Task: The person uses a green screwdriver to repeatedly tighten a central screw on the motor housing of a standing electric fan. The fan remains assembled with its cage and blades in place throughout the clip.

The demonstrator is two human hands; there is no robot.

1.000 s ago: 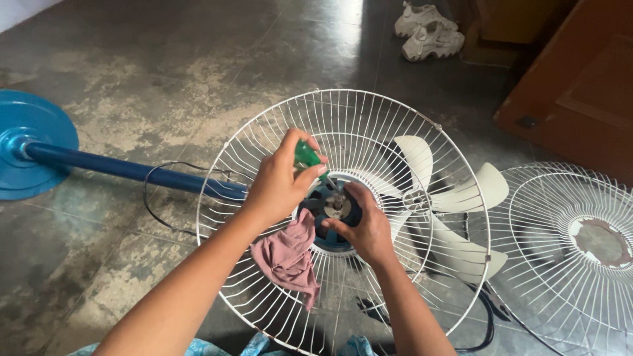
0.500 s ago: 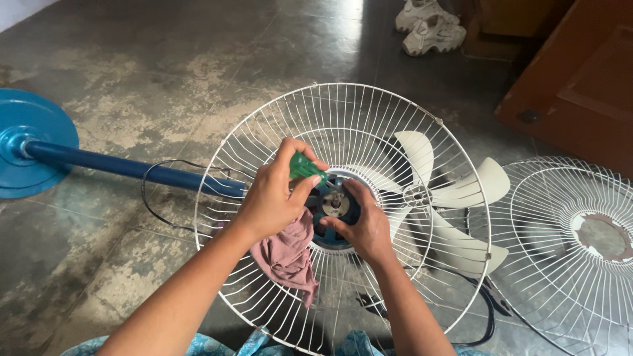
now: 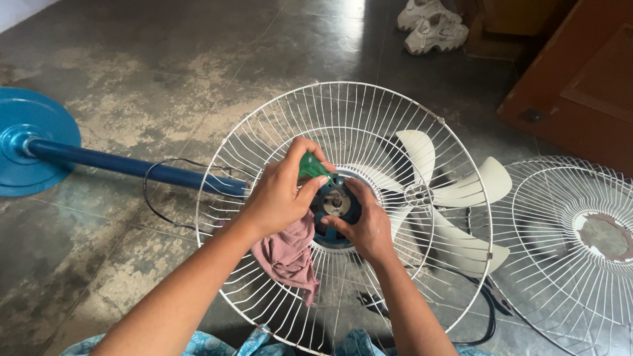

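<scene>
The left hand (image 3: 280, 194) has its grip closed around a green screwdriver handle (image 3: 312, 166), with a pink cloth (image 3: 290, 257) tucked under the palm and hanging down over the wire fan guard (image 3: 264, 132). The handle sits just above the blue motor hub (image 3: 336, 204) at the guard's centre; the tool's tip is hidden behind the fingers. Compared with half a second ago, the left thumb has slid further round the handle (a small turn of the wrist), while the hand stays over the same spot. The right hand (image 3: 366, 227) keeps its place, fingers curled against the hub's lower right edge, gripping it. The guard lies on the floor, with the white fan blade (image 3: 455, 198) beneath its right side. The blue pole (image 3: 132, 168) runs left to the round blue base (image 3: 26, 132) at the floor's left edge. A second guard (image 3: 580, 244) lies at the right edge, unmoved.
</scene>
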